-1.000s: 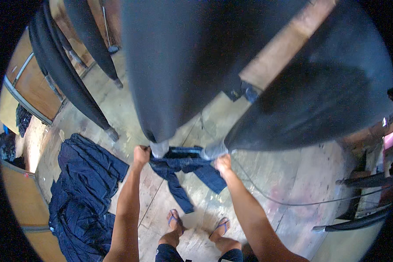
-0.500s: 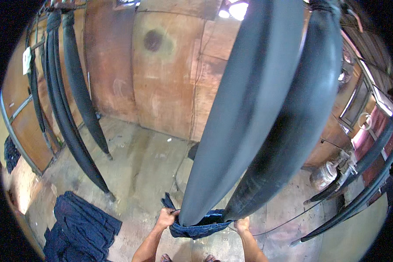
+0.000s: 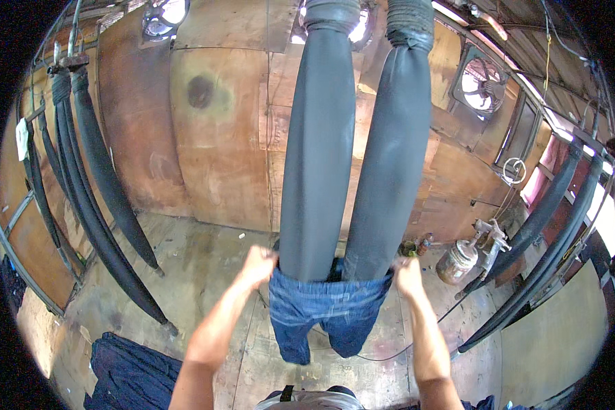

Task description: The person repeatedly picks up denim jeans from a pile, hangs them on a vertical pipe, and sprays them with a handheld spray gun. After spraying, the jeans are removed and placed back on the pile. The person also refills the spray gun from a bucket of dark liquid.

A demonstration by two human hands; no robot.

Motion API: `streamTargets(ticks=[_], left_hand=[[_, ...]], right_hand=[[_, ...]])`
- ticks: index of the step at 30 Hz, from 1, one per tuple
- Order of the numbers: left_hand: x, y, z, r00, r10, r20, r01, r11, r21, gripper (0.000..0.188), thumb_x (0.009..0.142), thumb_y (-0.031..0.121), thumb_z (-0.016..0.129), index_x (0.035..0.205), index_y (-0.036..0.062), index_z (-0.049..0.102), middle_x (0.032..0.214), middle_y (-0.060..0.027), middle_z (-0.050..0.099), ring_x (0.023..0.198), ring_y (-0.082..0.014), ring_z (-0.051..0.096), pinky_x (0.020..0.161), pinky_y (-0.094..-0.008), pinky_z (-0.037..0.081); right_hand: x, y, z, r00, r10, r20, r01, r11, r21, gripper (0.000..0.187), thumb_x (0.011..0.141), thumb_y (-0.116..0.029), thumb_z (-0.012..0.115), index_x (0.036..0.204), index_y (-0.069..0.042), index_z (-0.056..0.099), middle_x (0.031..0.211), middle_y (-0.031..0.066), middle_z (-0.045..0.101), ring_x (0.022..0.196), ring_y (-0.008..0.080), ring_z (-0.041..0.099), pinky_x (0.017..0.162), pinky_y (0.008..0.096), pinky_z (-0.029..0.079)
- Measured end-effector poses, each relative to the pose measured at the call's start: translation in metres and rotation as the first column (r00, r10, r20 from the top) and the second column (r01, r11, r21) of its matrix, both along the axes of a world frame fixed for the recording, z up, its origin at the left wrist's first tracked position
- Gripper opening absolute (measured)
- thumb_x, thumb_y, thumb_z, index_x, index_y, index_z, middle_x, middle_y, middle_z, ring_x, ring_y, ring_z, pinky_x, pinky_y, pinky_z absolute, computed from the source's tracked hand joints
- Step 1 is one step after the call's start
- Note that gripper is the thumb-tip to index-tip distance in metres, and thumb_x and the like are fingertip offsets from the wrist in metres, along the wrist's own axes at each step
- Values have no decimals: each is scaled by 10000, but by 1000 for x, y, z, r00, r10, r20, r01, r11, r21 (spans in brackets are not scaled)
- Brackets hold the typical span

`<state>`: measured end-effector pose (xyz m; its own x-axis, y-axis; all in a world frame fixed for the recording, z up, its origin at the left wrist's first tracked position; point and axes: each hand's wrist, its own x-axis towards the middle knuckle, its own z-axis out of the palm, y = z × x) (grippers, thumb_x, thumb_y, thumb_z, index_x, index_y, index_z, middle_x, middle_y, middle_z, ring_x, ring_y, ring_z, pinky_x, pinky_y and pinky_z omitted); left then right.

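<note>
Two black rubbery leg-shaped forms, the left one (image 3: 318, 157) and the right one (image 3: 389, 164), hang side by side in front of me. A pair of dark blue jeans (image 3: 328, 304) is around their lower ends, with one form inside each leg. My left hand (image 3: 257, 265) is closed on the waistband at its left edge. At the opposite edge, my right hand (image 3: 408, 275) grips the waistband too, slightly blurred. The fingertips of both hands are partly hidden. Below, the jeans' legs hang down above the floor.
Dark blue garments (image 3: 126, 372) lie in a pile on the floor at lower left. A spray gun with a metal cup (image 3: 460, 261) hangs at right, its hose trailing across the floor. More black forms (image 3: 113, 164) hang at left and others (image 3: 553, 205) at right.
Both hands have drawn the jeans up over the lower ends of the forms. The forms, swung toward me before, now hang nearly straight, and my view has tilted upward.
</note>
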<state>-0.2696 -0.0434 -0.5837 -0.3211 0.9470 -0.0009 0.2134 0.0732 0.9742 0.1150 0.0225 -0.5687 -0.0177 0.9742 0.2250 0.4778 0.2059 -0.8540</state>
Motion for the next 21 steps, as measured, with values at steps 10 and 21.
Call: streamTargets(ticks=[10,21], left_hand=[[-29,39,359,930,67,-361,14,976,217,320,908,235,678,658,104,526,582,16,426,416,-85,329,352,-267,238],[-7,39,460,849,141,-509,-39,978,206,308,927,199,623,653,109,515,581,23,461,422,-69,328,374,-246,213]], right_hand=[[-51,40,326,980,55,-189,-21,984,178,335,917,-251,703,647,-60,649,514,-16,452,448,114,373,430,335,255],[-34,82,453,813,26,-581,184,936,299,638,1026,-613,316,1263,-45,485,1022,197,684,742,313,608,723,438,545]])
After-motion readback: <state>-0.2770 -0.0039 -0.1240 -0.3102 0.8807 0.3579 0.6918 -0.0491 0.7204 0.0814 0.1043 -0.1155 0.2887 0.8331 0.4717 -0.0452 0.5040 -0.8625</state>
